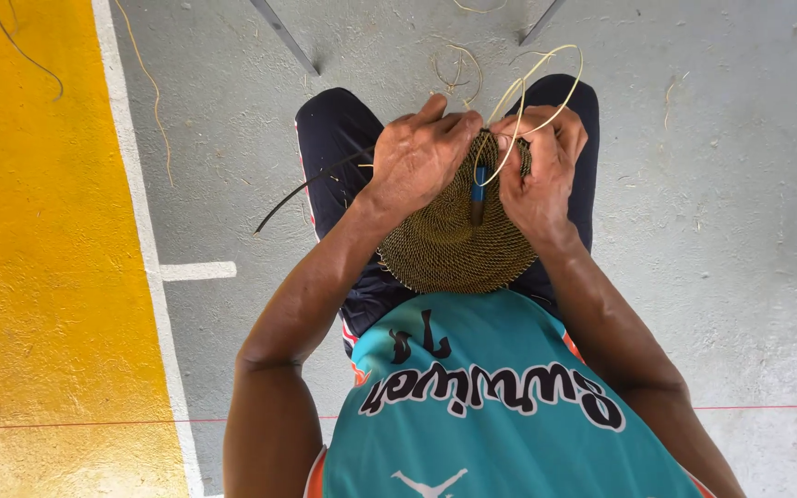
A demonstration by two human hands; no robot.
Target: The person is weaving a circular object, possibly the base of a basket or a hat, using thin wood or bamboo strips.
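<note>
Left hand [417, 157] clenched on basket [449, 244] rim at 11 o'clock; right hand [539, 161] pinches strand [546, 78] at 1. Basket likely light, stiff; strand springy. Grip at rim.

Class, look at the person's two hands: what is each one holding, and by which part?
Both grip the round woven basket piece at its far rim: left hand on the left side, right hand on the right, also pinching the pale looped strand near its base.

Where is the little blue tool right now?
In the head view the blue tool sits near the middle, upright between the left hand and right hand, lying against the round woven basket on the person's lap.
</note>
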